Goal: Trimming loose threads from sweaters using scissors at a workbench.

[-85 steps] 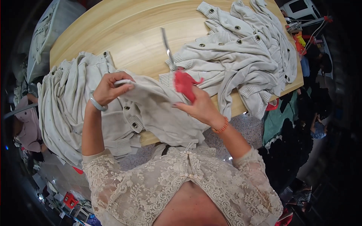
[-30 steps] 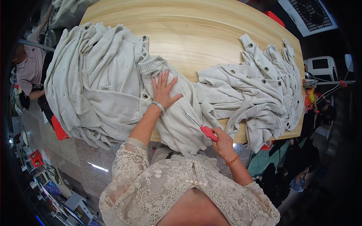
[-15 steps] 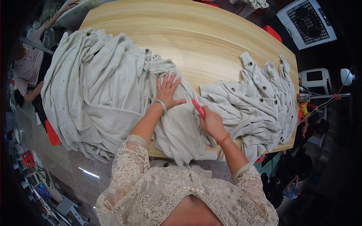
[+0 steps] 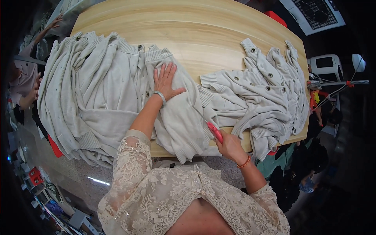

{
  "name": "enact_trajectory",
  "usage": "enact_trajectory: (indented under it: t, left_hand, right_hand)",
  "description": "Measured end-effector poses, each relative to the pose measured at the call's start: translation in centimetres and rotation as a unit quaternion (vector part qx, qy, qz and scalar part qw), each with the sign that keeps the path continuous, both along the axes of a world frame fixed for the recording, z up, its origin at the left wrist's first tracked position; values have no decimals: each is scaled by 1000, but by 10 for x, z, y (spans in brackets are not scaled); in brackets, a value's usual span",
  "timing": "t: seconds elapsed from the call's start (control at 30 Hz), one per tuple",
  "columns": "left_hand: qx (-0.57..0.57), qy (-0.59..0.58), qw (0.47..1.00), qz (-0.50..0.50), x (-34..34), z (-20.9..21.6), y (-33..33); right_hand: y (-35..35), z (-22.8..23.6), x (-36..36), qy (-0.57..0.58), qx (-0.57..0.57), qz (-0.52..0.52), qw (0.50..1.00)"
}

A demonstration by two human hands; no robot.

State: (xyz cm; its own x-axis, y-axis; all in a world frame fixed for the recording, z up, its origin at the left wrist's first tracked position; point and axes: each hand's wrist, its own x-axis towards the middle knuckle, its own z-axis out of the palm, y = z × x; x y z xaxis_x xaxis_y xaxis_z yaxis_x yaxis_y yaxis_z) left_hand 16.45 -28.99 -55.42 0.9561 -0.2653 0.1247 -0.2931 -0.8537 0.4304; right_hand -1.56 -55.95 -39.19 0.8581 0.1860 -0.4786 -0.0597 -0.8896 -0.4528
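Observation:
My left hand lies flat with fingers spread on a pale grey knitted garment, pressing it against the table. In my right hand is a red-handled tool with a thin metal shaft. The shaft points up and left over the garment's right side; its exact tip is hard to make out. To the left, a big heap of similar buttoned cardigans touches this garment. More buttoned cardigans lie crumpled on the right.
Beyond the table's left edge a person has a hand near the heap. At the right edge stand a metal arm with cables and a white machine. A red stool shows past the far edge, another red stool at lower left.
My right hand has moved toward me and slightly right with the red-handled tool, whose thin shaft now shows. My left hand stays pressed on the garment. The whole view has shifted a little.

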Motion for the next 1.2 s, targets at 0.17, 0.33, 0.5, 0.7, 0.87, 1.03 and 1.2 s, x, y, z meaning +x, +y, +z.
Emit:
enact_trajectory:
  t: [0.17,0.33,0.5,0.7,0.87,1.03,1.2]
  left_hand:
    - [33,15,999,4,0,3,-6]
    - [75,-27,997,16,-28,10,-11]
    - [139,60,978,-143,-147,54,-64]
    - [105,31,983,-144,-185,23,-60]
    - [102,34,983,-150,-189,22,-59]
    - [100,30,977,-184,-188,23,-64]
    - [87,29,981,-171,-189,18,-64]
  right_hand:
    - [26,-15,42,-62,18,-28,998]
    - [10,-14,14,-79,47,-50,994]
    - [-47,-25,-62,-99,23,-59,993]
    - [-72,-8,-128,38,-26,29,999]
    - [-86,7,-153,79,-34,7,996]
    - [-58,-5,-116,6,11,-35,999]
    - [-65,-9,-127,43,-5,15,999]
